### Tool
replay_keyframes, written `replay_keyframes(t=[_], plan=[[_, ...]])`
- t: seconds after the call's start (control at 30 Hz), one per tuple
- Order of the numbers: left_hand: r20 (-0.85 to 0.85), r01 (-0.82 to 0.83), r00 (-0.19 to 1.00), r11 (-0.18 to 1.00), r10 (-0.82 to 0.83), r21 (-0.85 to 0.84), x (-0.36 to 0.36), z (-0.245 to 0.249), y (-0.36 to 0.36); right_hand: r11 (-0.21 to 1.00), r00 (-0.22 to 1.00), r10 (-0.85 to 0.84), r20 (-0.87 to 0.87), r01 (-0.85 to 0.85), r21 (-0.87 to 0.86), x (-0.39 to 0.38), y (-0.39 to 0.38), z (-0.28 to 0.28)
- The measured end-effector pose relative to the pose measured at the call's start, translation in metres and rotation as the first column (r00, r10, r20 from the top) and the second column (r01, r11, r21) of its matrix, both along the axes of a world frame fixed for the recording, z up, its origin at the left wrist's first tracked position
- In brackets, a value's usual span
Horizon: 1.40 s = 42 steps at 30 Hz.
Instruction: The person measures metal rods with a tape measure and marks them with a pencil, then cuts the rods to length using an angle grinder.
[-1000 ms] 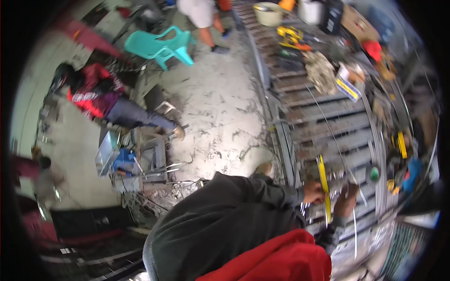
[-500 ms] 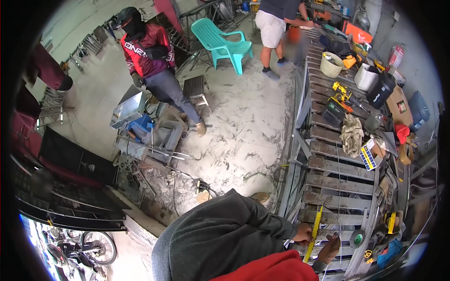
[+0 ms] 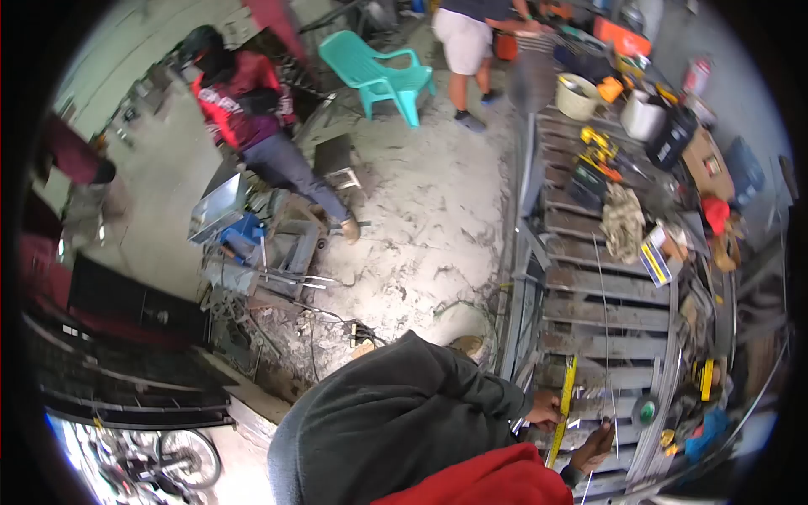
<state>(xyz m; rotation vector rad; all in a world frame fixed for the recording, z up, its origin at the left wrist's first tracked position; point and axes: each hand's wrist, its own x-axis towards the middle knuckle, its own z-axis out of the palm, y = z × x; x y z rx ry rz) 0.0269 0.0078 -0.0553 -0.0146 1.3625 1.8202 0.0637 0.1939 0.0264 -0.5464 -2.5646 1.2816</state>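
Observation:
My left hand [image 3: 544,407] pinches the edge of a yellow tape measure blade [image 3: 567,385], which lies extended across the metal slats of the workbench [image 3: 581,345]. My right hand [image 3: 592,449] is just to the right of the blade, fingers closed together near a thin rod [image 3: 605,337]. Something small and dark shows at its fingertips, too small to name. A round disc with a green centre [image 3: 645,411] rests on the bench to the right of that hand.
Farther along the bench are a yellow cordless drill [image 3: 599,147], a crumpled cloth [image 3: 623,220], a cream bucket [image 3: 577,96] and a black container [image 3: 672,139]. A person in a red jacket [image 3: 244,97] stands left; another person [image 3: 463,42] works at the far end. A green chair [image 3: 379,76] stands between them.
The view has shifted slightly, moving the background left and up. Both hands keep nearly the same places by the tape measure; the right hand has turned a little.

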Motion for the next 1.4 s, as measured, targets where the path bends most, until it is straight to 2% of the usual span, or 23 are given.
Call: replay_keyframes(t=[0.03, 0.07, 0.1, 0.13, 0.17, 0.2, 0.23, 0.27, 0.33, 0.37, 0.5, 0.57, 0.67, 0.7, 0.77, 0.8, 0.9, 0.97, 1.03, 1.07, 1.13, 1.23, 1.4], plan=[[0.026, -0.004, 1.0, 1.0, 0.003, 0.016, 0.002, -0.007, 0.003, 0.999, 0.997, -0.013, 0.078, 0.016, -0.036, 0.006, 0.004, 0.002], [0.078, -0.033, 0.997, 0.997, 0.028, 0.068, 0.005, -0.001, -0.001, 0.998, 0.997, -0.036, -0.068, 0.032, -0.062, 0.015, 0.025, -0.036], [0.102, -0.033, 0.995, 0.984, 0.015, 0.176, 0.008, -0.007, -0.004, 0.998, 0.976, 0.004, -0.216, 0.01, 0.065, 0.023, 0.032, -0.05], [0.048, 0.051, 0.997, 0.989, -0.058, 0.136, 0.006, -0.01, -0.009, 0.998, 0.976, -0.045, -0.215, 0.056, 0.041, 0.035, 0.038, -0.06], [0.11, 0.012, 0.994, 0.991, -0.026, 0.133, 0.006, 0.008, -0.013, 0.988, 0.986, -0.135, -0.093, 0.141, 0.064, 0.04, 0.026, -0.034], [0.091, 0.065, 0.993, 0.991, -0.075, 0.113, 0.004, 0.007, -0.017, 0.982, 0.95, -0.174, -0.259, 0.147, -0.12, 0.055, 0.04, -0.069], [0.119, 0.05, 0.991, 0.99, -0.066, 0.134, 0.004, 0.02, -0.021, 0.921, 0.947, -0.294, -0.131, 0.244, -0.304, 0.061, 0.028, -0.043], [0.149, 0.063, 0.986, 0.992, -0.079, 0.11, 0.002, 0.019, -0.022, 0.933, 0.93, -0.352, -0.11, 0.339, -0.121, 0.069, 0.033, -0.055], [0.184, 0.065, 0.98, 0.995, -0.077, 0.071, 0.001, 0.022, -0.024, 0.943, 0.943, -0.329, 0.059, 0.331, -0.033, 0.073, 0.026, -0.001], [0.187, 0.056, 0.98, 0.997, -0.066, 0.058, -0.002, 0.028, -0.025, 0.929, 0.927, -0.37, 0.059, 0.368, 0.047, 0.081, 0.029, -0.006], [0.171, 0.039, 0.984, 0.997, -0.05, 0.07, -0.003, 0.026, -0.027, 0.896, 0.89, -0.445, 0.1, 0.444, 0.032, 0.106, 0.026, 0.006], [0.181, 0.078, 0.98, 0.996, -0.086, 0.054, -0.005, 0.035, -0.027, 0.874, 0.875, -0.485, -0.008, 0.485, 0.045, 0.117, 0.029, 0.002], [0.156, 0.048, 0.986, 0.997, -0.056, 0.054, -0.004, 0.03, -0.029, 0.83, 0.826, -0.555, 0.097, 0.544, 0.122, 0.137, 0.035, 0.008], [0.175, 0.052, 0.983, 0.998, -0.06, 0.047, -0.005, 0.033, -0.029, 0.81, 0.822, -0.569, 0.035, 0.552, 0.197, 0.141, 0.037, 0.006], [0.176, 0.058, 0.982, 0.997, -0.065, 0.042, -0.006, 0.04, -0.03, 0.804, 0.745, -0.595, 0.302, 0.55, 0.227, 0.156, 0.046, 0.014], [0.178, 0.068, 0.981, 0.997, -0.073, 0.038, -0.006, 0.039, -0.03, 0.796, 0.769, -0.591, 0.242, 0.51, 0.326, 0.16, 0.049, 0.009], [0.172, 0.071, 0.982, 0.996, -0.077, 0.045, -0.006, 0.038, -0.029, 0.811, 0.731, -0.584, 0.353, 0.508, 0.29, 0.171, 0.055, 0.004], [0.16, 0.072, 0.984, 0.996, -0.08, 0.056, -0.007, 0.036, -0.03, 0.814, 0.746, -0.581, 0.325, 0.54, 0.214, 0.172, 0.057, 0.002], [0.164, 0.078, 0.983, 0.995, -0.086, 0.054, -0.008, 0.038, -0.03, 0.811, 0.796, -0.577, 0.183, 0.532, 0.243, 0.173, 0.057, -0.005], [0.165, 0.074, 0.983, 0.996, -0.081, 0.052, -0.009, 0.039, -0.03, 0.808, 0.793, -0.581, 0.184, 0.536, 0.245, 0.175, 0.058, -0.008], [0.157, 0.079, 0.984, 0.995, -0.087, 0.058, -0.008, 0.037, -0.03, 0.788, 0.792, -0.576, 0.2, 0.475, 0.391, 0.176, 0.06, -0.01], [0.149, 0.068, 0.986, 0.996, -0.078, 0.066, -0.008, 0.038, -0.029, 0.805, 0.742, -0.587, 0.322, 0.494, 0.329, 0.175, 0.057, -0.006], [0.156, 0.052, 0.986, 0.997, -0.061, 0.059, -0.006, 0.042, -0.029, 0.804, 0.747, -0.588, 0.31, 0.5, 0.32, 0.173, 0.053, -0.007]])
